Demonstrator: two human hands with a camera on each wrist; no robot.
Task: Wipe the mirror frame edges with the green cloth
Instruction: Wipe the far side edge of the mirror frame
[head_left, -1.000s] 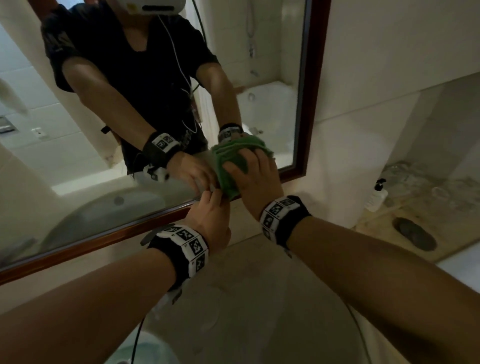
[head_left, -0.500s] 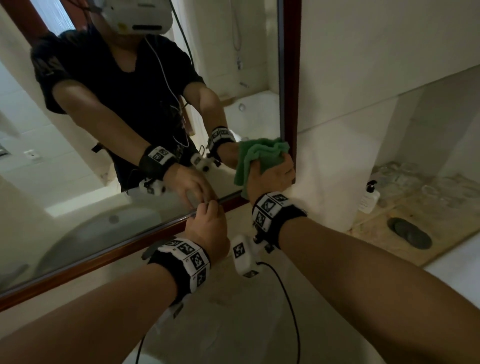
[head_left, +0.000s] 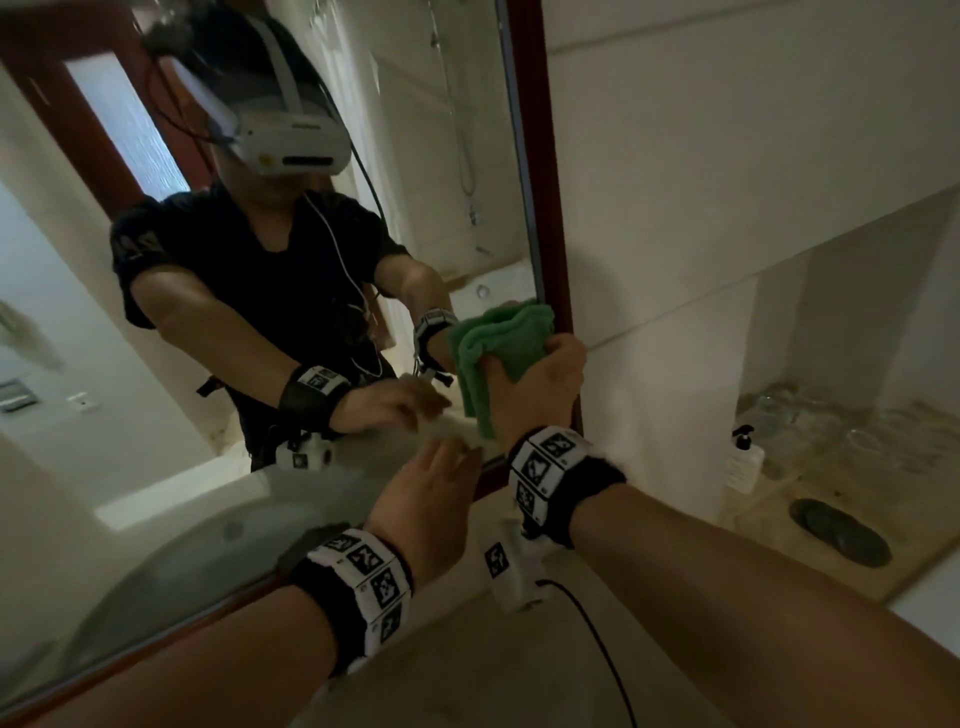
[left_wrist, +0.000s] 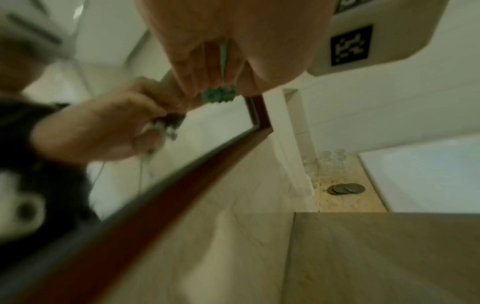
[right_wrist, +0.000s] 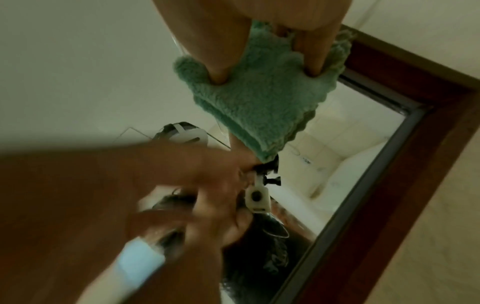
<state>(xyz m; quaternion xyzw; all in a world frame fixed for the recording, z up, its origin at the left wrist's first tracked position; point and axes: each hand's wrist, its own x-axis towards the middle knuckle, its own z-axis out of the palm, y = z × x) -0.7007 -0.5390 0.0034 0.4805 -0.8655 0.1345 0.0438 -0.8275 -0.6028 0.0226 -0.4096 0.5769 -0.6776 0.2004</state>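
The mirror has a dark red-brown wooden frame (head_left: 558, 260). My right hand (head_left: 545, 369) grips the folded green cloth (head_left: 498, 343) and presses it against the frame's right upright edge, a little above the bottom right corner. In the right wrist view my thumb and a finger dig into the cloth (right_wrist: 259, 98), with the frame (right_wrist: 428, 154) beside it. My left hand (head_left: 457, 460) is lower, its fingers stretched toward the glass just under the cloth's hanging corner and holding nothing. The left wrist view shows those fingers (left_wrist: 202, 67), a bit of cloth (left_wrist: 218, 96) and the bottom frame rail (left_wrist: 182, 185).
A pump bottle (head_left: 745, 462), several glasses (head_left: 810, 421) and a dark round object (head_left: 841, 530) stand on a stone shelf in the niche to the right. White tiled wall (head_left: 727, 156) borders the frame. A black cable (head_left: 597, 634) hangs below my right wrist over the counter (head_left: 467, 665).
My right hand has carried the cloth from the bottom rail, round the corner and up the right edge. My left hand has come off the bottom rail and its fingers have straightened.
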